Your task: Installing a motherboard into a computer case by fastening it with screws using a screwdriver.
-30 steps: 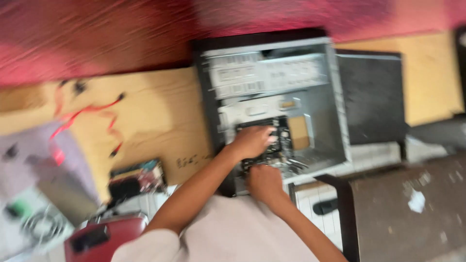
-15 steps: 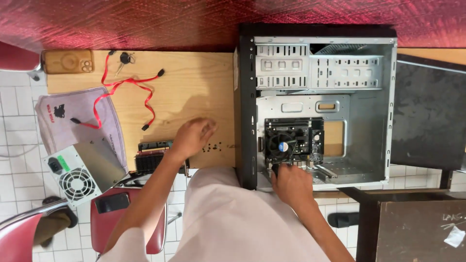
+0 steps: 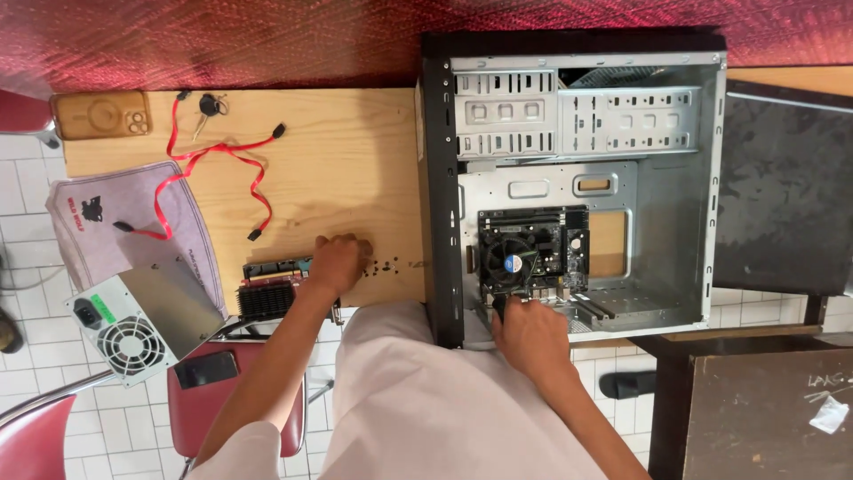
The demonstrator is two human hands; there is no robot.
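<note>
An open grey computer case [image 3: 684, 191] lies on its side on the wooden table [image 3: 355, 169]. A small motherboard [image 3: 533, 249] with a round fan sits inside it. My right hand [image 3: 533, 336] is at the board's near edge, fingers closed around a short dark tool [image 3: 498, 307] that points at the board. My left hand [image 3: 340, 262] rests on the table left of the case, fingers curled down. It is beside a few small dark screws [image 3: 387, 267] and touches a graphics card [image 3: 271, 289] with a black heatsink. What its fingers hold is hidden.
Red data cables [image 3: 222, 164], keys [image 3: 211, 107] and a phone [image 3: 99, 114] lie at the table's far left. A grey cloth [image 3: 115, 218] and a power supply [image 3: 133, 324] sit at the left edge above a red chair [image 3: 209, 391]. The black side panel [image 3: 786, 187] lies right of the case.
My left hand has come out of the case and settled on the table by the screws and the graphics card. My right hand stays at the motherboard's near edge. The view has steadied.
</note>
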